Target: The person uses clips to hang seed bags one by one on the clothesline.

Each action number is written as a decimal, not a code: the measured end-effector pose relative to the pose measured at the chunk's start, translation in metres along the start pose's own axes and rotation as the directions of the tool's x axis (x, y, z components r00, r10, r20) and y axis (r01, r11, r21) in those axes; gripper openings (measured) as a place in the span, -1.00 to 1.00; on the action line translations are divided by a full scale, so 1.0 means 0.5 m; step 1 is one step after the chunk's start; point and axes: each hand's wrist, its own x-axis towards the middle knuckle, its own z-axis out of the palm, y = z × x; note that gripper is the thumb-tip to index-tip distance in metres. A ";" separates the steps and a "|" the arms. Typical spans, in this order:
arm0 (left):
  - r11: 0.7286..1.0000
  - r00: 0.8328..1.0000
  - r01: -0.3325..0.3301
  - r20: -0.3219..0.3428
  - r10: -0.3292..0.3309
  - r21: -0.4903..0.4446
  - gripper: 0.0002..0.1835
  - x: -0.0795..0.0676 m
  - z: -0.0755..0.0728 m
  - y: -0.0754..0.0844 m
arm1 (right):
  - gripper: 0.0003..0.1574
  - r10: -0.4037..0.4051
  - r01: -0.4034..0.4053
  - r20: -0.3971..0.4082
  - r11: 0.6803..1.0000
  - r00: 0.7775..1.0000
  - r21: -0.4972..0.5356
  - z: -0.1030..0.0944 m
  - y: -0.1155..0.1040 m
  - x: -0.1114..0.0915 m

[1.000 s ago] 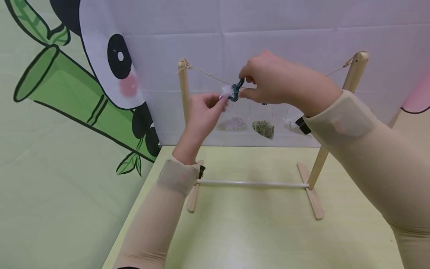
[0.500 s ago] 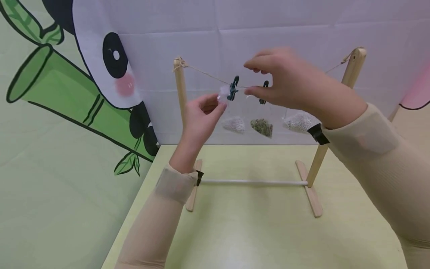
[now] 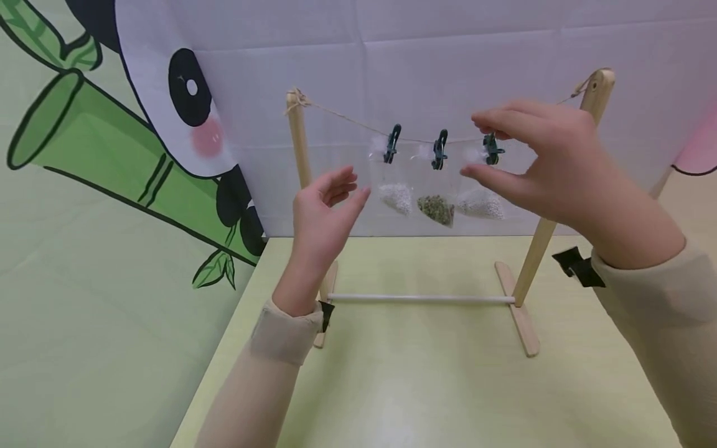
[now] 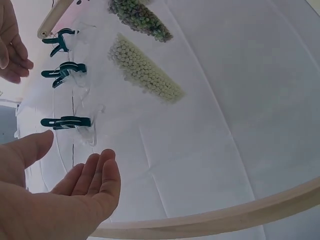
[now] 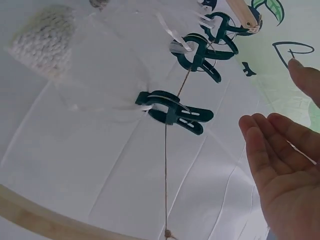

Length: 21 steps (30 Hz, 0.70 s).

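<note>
Three clear plastic bags hang from a string (image 3: 347, 117), each under a dark green clip. The left bag (image 3: 396, 197) holds small white beads, the middle bag (image 3: 437, 210) green bits, the right bag (image 3: 480, 204) white beads. My left hand (image 3: 325, 218), fingers spread from the thumb and holding nothing, is just left of the left clip (image 3: 392, 144). In the left wrist view its thumb is near that clip (image 4: 67, 122). Thumb and fingers apart, my right hand (image 3: 560, 155) is around the right clip (image 3: 492, 149) in the head view; the right wrist view shows a gap between them.
Two wooden posts, left (image 3: 299, 140) and right (image 3: 538, 255), hold up the string. A white rod (image 3: 420, 298) joins them low down, above flat wooden feet (image 3: 523, 326) on the pale table (image 3: 414, 386). Behind hangs a white cloth (image 3: 269, 68) with a panda and bamboo print.
My right hand let go of the left clip and moved right to the right clip. My left hand released the left bag's top and drew back left and down. The bag now hangs freely.
</note>
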 end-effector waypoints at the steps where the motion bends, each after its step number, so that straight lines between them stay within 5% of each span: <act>1: 1.000 1.000 -0.005 -0.003 0.005 0.001 -0.56 -0.006 -0.001 -0.001 | -0.36 0.027 -0.027 -0.009 1.000 1.000 0.005 -0.003 -0.001 -0.012; 10: 1.000 0.999 0.027 -0.031 -0.027 -0.005 -0.55 -0.046 -0.011 -0.023 | -0.35 0.130 -0.130 -0.101 0.991 0.986 0.012 -0.006 0.006 -0.109; 21: 0.997 0.995 0.071 -0.064 -0.071 -0.010 -0.48 -0.098 -0.019 -0.046 | -0.19 0.316 -0.308 -0.169 0.949 0.934 0.075 0.027 -0.005 -0.219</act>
